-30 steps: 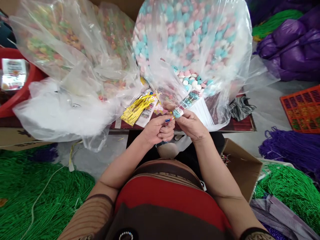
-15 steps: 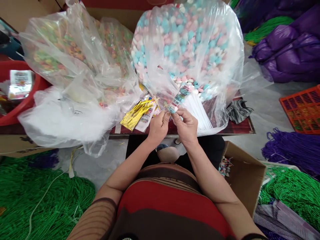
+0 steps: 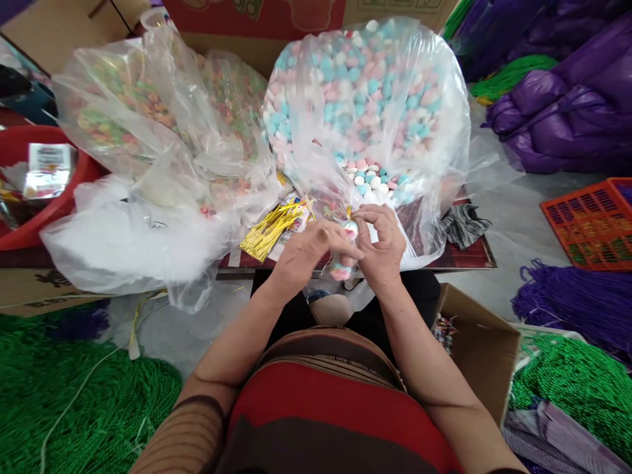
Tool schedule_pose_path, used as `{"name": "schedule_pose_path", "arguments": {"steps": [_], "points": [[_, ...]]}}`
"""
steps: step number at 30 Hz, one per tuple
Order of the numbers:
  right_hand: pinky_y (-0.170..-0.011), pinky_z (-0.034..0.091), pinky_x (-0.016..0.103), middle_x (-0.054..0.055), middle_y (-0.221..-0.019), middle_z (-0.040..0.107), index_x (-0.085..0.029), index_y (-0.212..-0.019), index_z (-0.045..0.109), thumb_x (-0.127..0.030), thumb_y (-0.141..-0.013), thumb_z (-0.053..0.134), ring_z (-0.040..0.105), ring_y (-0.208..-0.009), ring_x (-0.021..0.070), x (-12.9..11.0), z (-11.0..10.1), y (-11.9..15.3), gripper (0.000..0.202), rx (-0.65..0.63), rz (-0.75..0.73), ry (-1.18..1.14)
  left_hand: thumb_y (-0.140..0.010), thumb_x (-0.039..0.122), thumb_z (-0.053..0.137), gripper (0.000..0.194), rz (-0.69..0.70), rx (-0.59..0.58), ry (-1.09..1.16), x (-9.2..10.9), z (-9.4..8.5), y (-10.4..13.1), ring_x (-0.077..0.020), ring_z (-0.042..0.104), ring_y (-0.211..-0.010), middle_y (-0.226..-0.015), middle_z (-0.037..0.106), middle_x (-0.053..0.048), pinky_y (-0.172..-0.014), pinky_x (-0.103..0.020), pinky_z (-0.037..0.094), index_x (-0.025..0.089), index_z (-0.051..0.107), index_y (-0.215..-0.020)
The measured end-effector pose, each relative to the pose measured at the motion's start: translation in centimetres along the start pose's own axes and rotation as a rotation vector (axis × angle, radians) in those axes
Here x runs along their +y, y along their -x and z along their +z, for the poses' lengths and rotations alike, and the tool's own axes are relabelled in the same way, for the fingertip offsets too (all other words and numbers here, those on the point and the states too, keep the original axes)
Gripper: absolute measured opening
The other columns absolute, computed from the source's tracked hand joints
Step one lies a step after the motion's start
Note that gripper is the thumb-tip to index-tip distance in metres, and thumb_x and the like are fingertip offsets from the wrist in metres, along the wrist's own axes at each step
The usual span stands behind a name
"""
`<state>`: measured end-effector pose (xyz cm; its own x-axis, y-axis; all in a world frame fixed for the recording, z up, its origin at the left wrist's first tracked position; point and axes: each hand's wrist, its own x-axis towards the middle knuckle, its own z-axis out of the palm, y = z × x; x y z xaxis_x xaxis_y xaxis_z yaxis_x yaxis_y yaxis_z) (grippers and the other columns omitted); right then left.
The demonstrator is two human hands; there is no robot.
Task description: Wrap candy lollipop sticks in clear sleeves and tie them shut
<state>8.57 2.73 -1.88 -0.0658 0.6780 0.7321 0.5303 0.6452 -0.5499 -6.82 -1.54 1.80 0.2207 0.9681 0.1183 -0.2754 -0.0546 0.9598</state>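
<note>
Between my hands is a small clear bag of candy (image 3: 340, 271), with pink, white and blue pieces inside. My left hand (image 3: 309, 253) is closed around it from the left, its fingers stretched across the bag. At the bag's upper right, the thumb and index finger of my right hand (image 3: 384, 245) pinch its end, where a speck of gold shows; the exact grip is partly hidden. A bundle of gold twist ties (image 3: 269, 230) lies left of my hands on printed packets. White flat strips (image 3: 407, 243) lie partly behind my right hand.
A large clear bag of pink, blue and white candies (image 3: 365, 99) stands behind my hands. Bags of orange-green candies (image 3: 123, 112) are at left, beside a red basin (image 3: 89, 172). An open cardboard box (image 3: 486, 355) sits below right, near an orange crate (image 3: 582, 227) and green netting (image 3: 577, 382).
The small candy bag has come lower and into clearer view. My left hand has shifted from a thumb pinch to holding the bag's body; my right hand has moved slightly right. The view has shifted a little.
</note>
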Motion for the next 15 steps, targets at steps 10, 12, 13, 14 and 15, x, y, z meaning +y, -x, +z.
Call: {"name": "schedule_pose_path", "arguments": {"steps": [10, 12, 13, 14, 15], "points": [[-0.092, 0.048, 0.036, 0.004, -0.096, 0.065, -0.019, -0.093, 0.067, -0.014, -0.091, 0.062, 0.060, -0.101, 0.0167, -2.1, -1.6, 0.3, 0.007, -0.101, 0.055, -0.193, -0.087, 0.080, 0.015, 0.080, -0.357, 0.001, 0.316, -0.7, -0.6, -2.0, -0.0073, 0.018, -0.031, -0.030, 0.023, 0.008, -0.042, -0.019, 0.023, 0.019, 0.068, -0.082], [-0.090, 0.047, 0.038, 0.003, -0.093, 0.066, -0.020, -0.090, 0.068, -0.017, -0.091, 0.063, 0.061, -0.097, 0.0171, -1.8, -1.8, 0.1, 0.006, -0.159, 0.083, -0.176, -0.084, 0.083, 0.034, 0.079, -0.421, -0.090, 0.306, -0.3, -0.7, -1.6, -0.0057, 0.021, -0.027, -0.028, 0.028, 0.005, -0.039, -0.020, 0.019, 0.015, 0.072, -0.070], [-0.091, 0.046, 0.039, 0.003, -0.091, 0.066, -0.020, -0.088, 0.068, -0.019, -0.092, 0.063, 0.061, -0.096, 0.0176, -1.7, -1.8, -0.1, 0.006, -0.172, 0.090, -0.157, -0.080, 0.085, 0.043, 0.080, -0.460, -0.137, 0.281, -0.4, -0.7, -1.2, -0.0051, 0.023, -0.026, -0.028, 0.032, 0.003, -0.037, -0.020, 0.016, 0.012, 0.073, -0.066], [-0.092, 0.045, 0.041, 0.003, -0.090, 0.066, -0.020, -0.087, 0.069, -0.020, -0.092, 0.064, 0.061, -0.095, 0.0181, -1.7, -1.9, -0.4, 0.007, -0.169, 0.090, -0.136, -0.077, 0.085, 0.049, 0.081, -0.495, -0.170, 0.253, -0.6, -0.6, -0.9, -0.0050, 0.025, -0.026, -0.028, 0.037, 0.001, -0.036, -0.020, 0.014, 0.010, 0.073, -0.063], [-0.094, 0.043, 0.043, 0.003, -0.090, 0.067, -0.020, -0.086, 0.069, -0.020, -0.092, 0.064, 0.061, -0.096, 0.0185, -1.7, -1.9, -0.7, 0.008, -0.153, 0.083, -0.117, -0.076, 0.086, 0.050, 0.081, -0.518, -0.179, 0.229, -1.0, -0.5, -0.6, -0.0049, 0.027, -0.026, -0.029, 0.039, 0.001, -0.036, -0.020, 0.013, 0.009, 0.073, -0.064]]}}
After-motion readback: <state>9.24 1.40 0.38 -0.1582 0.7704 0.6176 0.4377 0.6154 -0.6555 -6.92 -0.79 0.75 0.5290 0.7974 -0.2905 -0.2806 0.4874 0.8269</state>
